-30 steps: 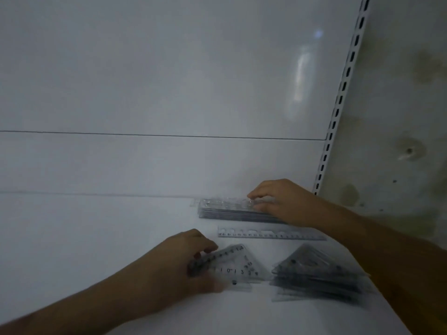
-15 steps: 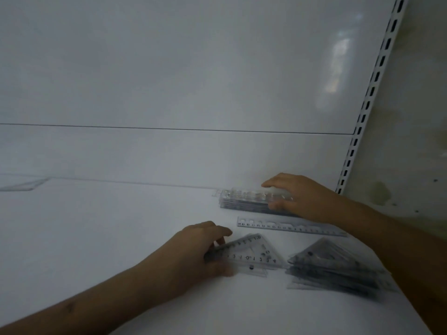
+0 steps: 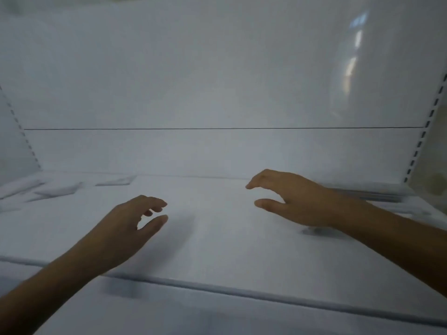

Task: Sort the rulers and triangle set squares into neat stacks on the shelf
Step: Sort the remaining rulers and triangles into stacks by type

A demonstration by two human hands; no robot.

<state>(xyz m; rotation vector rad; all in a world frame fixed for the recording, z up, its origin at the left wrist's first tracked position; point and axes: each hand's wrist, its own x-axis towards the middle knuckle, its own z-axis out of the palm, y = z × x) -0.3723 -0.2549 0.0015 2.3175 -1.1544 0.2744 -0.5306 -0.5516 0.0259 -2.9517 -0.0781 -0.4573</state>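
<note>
Both hands hover empty over the middle of the white shelf [image 3: 217, 238]. My left hand [image 3: 130, 223] has loosely curled fingers and holds nothing. My right hand [image 3: 290, 197] is spread with thumb and fingers apart, also empty. Behind my right forearm, at the far right by the back wall, lies the blurred stack of clear rulers [image 3: 372, 195]. A dark smear of set squares [image 3: 319, 231] shows under my right wrist. Several loose clear rulers and set squares [image 3: 58, 191] lie blurred at the far left of the shelf.
The white back panel [image 3: 217, 93] rises behind the shelf, with slotted uprights at the left [image 3: 24, 139] and right [image 3: 420, 141]. The shelf's front lip [image 3: 217, 290] runs across below my hands.
The view swung left and pulled back. My left hand let go of the set square and my right hand left the ruler stack. Both now hover empty over mid-shelf.
</note>
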